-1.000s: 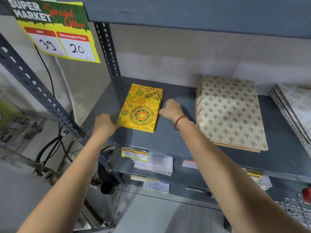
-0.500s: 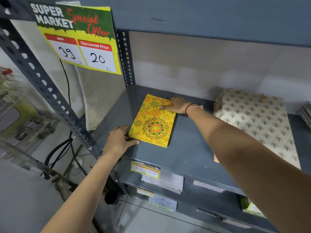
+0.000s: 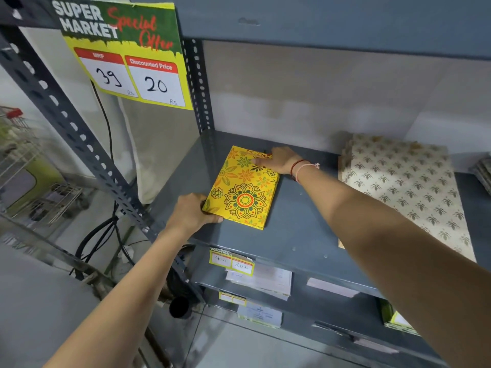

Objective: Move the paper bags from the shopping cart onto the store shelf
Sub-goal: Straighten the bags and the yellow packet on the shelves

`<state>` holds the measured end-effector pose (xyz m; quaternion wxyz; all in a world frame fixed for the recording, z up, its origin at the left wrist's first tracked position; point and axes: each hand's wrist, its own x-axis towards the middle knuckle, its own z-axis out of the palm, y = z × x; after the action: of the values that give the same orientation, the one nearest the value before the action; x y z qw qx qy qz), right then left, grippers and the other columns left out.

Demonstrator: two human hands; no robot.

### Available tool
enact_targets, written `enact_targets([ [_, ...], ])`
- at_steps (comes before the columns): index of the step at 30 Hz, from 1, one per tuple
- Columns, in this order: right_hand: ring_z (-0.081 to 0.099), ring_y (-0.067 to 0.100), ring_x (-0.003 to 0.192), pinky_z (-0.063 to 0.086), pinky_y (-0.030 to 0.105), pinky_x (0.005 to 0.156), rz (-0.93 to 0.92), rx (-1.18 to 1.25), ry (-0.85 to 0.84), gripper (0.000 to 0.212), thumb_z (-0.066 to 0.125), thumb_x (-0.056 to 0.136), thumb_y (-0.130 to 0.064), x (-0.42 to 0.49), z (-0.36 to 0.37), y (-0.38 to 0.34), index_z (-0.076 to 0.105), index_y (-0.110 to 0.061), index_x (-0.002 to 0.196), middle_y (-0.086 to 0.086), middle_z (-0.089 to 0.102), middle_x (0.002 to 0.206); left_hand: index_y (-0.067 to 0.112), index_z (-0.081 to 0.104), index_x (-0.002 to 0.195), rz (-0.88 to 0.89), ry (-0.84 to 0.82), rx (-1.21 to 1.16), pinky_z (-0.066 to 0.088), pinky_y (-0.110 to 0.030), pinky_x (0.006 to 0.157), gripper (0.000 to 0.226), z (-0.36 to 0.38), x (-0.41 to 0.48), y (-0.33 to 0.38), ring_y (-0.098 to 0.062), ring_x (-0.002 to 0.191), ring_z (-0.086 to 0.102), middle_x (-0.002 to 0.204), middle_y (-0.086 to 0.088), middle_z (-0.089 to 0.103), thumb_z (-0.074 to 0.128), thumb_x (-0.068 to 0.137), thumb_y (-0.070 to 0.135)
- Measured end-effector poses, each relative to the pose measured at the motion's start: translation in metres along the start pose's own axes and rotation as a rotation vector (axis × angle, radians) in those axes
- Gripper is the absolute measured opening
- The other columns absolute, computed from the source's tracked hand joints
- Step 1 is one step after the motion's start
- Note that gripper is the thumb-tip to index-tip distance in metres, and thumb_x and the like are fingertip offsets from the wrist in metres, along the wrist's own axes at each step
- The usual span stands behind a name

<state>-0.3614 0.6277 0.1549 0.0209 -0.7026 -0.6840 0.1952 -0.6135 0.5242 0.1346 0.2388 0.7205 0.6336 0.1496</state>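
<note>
A stack of yellow floral paper bags [image 3: 243,189] lies flat on the grey metal shelf [image 3: 295,229], near its left end. My left hand [image 3: 190,212] grips the stack's near left corner, thumb on top. At the far right corner my right hand [image 3: 280,160], with a red thread on the wrist, rests on the stack with its fingers laid over the edge. To the right lies a stack of beige patterned paper bags [image 3: 406,189]. The wire shopping cart [image 3: 18,144] shows at the left edge, blurred.
A price sign [image 3: 127,54] hangs from the upper shelf at the left. A perforated grey upright [image 3: 69,128] slants down in front of the left arm. Black cables [image 3: 106,235] hang behind it. Lower shelves hold papers and price tags [image 3: 231,261]. More bags [image 3: 485,173] at far right.
My right hand went from the stack's right side to its far corner. My left hand shifted to grip the near left corner. The view swung left, bringing the cart into sight.
</note>
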Motion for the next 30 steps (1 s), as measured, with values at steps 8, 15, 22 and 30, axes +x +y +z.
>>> enact_targets([
  [8, 0.049, 0.037, 0.124, 0.045, 0.041, 0.097, 0.080, 0.079, 0.027, 0.086, 0.035, 0.087, -0.069, -0.007, -0.001, 0.006, 0.038, 0.000, 0.139, 0.022, 0.048, 0.139, 0.011, 0.050, 0.053, -0.026, -0.102, 0.037, 0.023, -0.028, 0.051, 0.045, -0.009, 0.007, 0.004, -0.018, 0.052, 0.044, 0.049, -0.002, 0.043, 0.084, 0.062, 0.039],
  [15, 0.045, 0.038, 0.128, 0.042, 0.041, 0.101, 0.085, 0.138, 0.029, 0.084, 0.035, 0.089, -0.066, -0.010, 0.001, -0.001, 0.035, 0.001, 0.141, 0.022, 0.044, 0.143, 0.016, 0.044, 0.048, -0.072, -0.141, 0.047, 0.023, -0.025, 0.045, 0.049, -0.011, 0.016, 0.007, -0.010, 0.047, 0.041, 0.048, 0.003, 0.041, 0.088, 0.057, 0.035],
  [22, 0.048, 0.039, 0.121, 0.044, 0.043, 0.098, 0.107, 0.431, 0.429, 0.078, 0.059, 0.080, -0.061, -0.065, 0.022, -0.004, 0.047, -0.001, 0.129, 0.022, 0.045, 0.130, 0.001, 0.062, 0.066, -0.040, -0.182, 0.010, 0.026, -0.030, 0.057, 0.043, -0.017, 0.014, -0.001, -0.019, 0.065, 0.048, 0.063, -0.009, 0.054, 0.084, 0.064, 0.038],
  [30, 0.067, 0.027, 0.097, 0.054, 0.039, 0.085, 0.038, 0.596, 0.317, 0.061, 0.081, 0.062, -0.048, -0.148, 0.084, -0.036, 0.063, -0.013, 0.108, 0.006, 0.074, 0.103, -0.003, 0.073, 0.092, -0.011, -0.239, -0.034, 0.031, -0.026, 0.073, 0.043, -0.023, 0.022, -0.003, -0.014, 0.077, 0.050, 0.077, -0.007, 0.057, 0.085, 0.065, 0.029],
])
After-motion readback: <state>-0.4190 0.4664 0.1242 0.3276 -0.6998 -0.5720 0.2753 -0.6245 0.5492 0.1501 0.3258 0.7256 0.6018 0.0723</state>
